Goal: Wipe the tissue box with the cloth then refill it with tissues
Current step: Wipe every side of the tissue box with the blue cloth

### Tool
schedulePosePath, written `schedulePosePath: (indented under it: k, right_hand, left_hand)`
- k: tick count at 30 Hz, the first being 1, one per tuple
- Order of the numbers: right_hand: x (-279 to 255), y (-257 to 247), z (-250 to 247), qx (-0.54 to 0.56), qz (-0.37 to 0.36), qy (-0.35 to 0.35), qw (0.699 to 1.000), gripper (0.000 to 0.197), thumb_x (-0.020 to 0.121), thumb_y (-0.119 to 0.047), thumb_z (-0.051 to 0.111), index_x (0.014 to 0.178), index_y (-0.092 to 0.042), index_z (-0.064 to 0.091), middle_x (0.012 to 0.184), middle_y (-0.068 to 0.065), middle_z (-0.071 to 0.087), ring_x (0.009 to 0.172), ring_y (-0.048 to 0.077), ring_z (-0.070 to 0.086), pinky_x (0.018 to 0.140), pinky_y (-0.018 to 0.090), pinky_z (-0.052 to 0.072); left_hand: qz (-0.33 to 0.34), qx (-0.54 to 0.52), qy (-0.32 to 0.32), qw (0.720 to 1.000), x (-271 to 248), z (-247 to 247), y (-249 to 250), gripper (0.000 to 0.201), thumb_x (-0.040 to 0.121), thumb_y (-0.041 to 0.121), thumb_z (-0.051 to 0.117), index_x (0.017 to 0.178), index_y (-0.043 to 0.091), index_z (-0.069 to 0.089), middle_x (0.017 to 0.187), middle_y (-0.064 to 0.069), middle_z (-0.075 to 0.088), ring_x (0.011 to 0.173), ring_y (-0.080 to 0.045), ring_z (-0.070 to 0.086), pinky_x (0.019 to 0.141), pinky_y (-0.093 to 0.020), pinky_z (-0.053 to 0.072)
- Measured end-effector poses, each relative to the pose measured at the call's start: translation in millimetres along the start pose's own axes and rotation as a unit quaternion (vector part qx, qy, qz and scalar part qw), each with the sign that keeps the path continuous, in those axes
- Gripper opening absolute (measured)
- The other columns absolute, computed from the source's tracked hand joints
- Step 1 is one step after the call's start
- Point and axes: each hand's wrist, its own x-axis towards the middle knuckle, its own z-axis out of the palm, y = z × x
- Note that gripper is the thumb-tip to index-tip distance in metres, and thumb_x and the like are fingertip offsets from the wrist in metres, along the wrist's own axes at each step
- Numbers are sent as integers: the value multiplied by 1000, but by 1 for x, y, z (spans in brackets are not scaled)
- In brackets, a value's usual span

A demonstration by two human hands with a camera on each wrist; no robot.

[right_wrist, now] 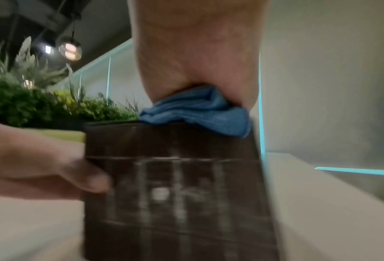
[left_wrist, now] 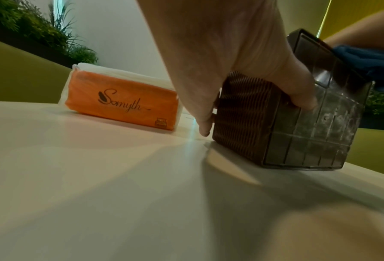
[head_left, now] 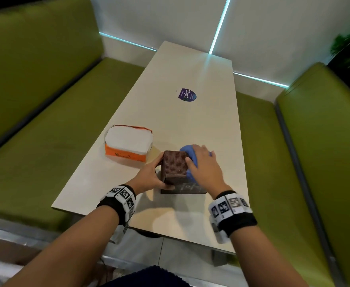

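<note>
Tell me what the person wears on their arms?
There are no sleeves. The left wristband and right wristband are black, each ringed with white tags printed with black square codes. The left hand and right hand wear no gloves.

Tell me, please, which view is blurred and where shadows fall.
Right wrist view: heavily blurred, brown box and blue cloth soft. Left wrist view: sharper, box shadow dark on the table towards the camera. Head view: benches smeared at the edges.
</note>
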Motion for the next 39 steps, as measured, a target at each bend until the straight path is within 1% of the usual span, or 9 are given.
schedulePosePath:
  k: [5, 7, 10, 15, 18, 21, 29, 36, 39]
  right_hand:
    - [-10, -75, 35, 10, -58, 1, 998, 49, 103, -29, 31, 150, -16, 28, 161, 2, 21, 150, 20, 13, 122, 39, 8]
    - [-9, -64, 28, 5, -60, 2, 998, 46, 104, -27, 31, 149, -17, 31, 160, 1, 23, 149, 16, 16, 121, 37, 6]
    - [-16, -16, 4, 37, 19, 14, 999, 44, 103, -22, 36, 147, -16, 35, 158, 0, 28, 146, 18, 24, 121, 38, 13]
    - [-21, 11, 1, 119, 154, 95, 976, 43, 103, -23, 37, 145, -15, 37, 154, 5, 35, 140, 25, 36, 116, 41, 30]
    - [-18, -34, 24, 27, 50, 76, 995, 51, 102, -24, 34, 152, -21, 22, 159, 8, 25, 146, 23, 23, 120, 37, 19]
    - [-22, -64, 36, 39, -53, 34, 997, 48, 103, -25, 34, 150, -30, 26, 161, 6, 21, 149, 21, 17, 120, 35, 17]
    - [-20, 17, 7, 148, 148, 108, 972, 38, 103, -24, 37, 139, -22, 45, 158, 0, 29, 143, 22, 32, 111, 34, 32]
    - [-27, -51, 30, 49, -44, 66, 996, 49, 102, -32, 29, 148, -16, 35, 159, 7, 25, 148, 23, 21, 121, 36, 12]
    - [-24, -9, 17, 94, 35, 90, 991, 42, 103, -25, 35, 144, -18, 41, 157, 4, 31, 144, 23, 29, 118, 37, 21]
  left_hand:
    - [-15, 25, 21, 999, -1, 5, -1, 64, 57, 34, 75, 115, 11, 58, 109, -3, 66, 102, -8, 62, 88, -40, 52]
    - [-22, 30, 26, 999, -2, 5, 1, 80, 52, 40, 79, 123, 14, 52, 119, 1, 61, 114, -16, 58, 96, -36, 49]
    - [-28, 18, 5, 999, -1, 4, 0, 117, 45, 34, 94, 147, 27, 35, 134, 12, 57, 127, -5, 50, 104, -30, 42]
    - [-40, 1, -2, 999, -1, 3, -1, 112, 51, 23, 95, 142, 48, 33, 132, 21, 57, 130, 1, 46, 105, -31, 39]
    - [-42, -18, 1, 999, -3, 4, 1, 116, 46, 26, 91, 141, 49, 28, 134, 18, 56, 130, -3, 47, 109, -33, 40]
    - [-35, -18, 0, 999, -4, 3, 1, 111, 45, 33, 86, 144, 23, 37, 138, 5, 55, 128, -13, 52, 109, -40, 43]
    - [-51, -27, -7, 998, -7, 2, 5, 117, 49, 26, 94, 145, 42, 31, 134, 21, 55, 132, 0, 44, 111, -39, 39]
    - [-47, -19, -10, 999, -12, -1, 9, 116, 44, 28, 89, 139, 46, 24, 133, 22, 52, 129, -9, 49, 111, -41, 41]
    - [-47, -25, -5, 999, -12, -1, 11, 117, 45, 27, 92, 141, 45, 29, 135, 15, 55, 131, -6, 47, 111, -42, 39]
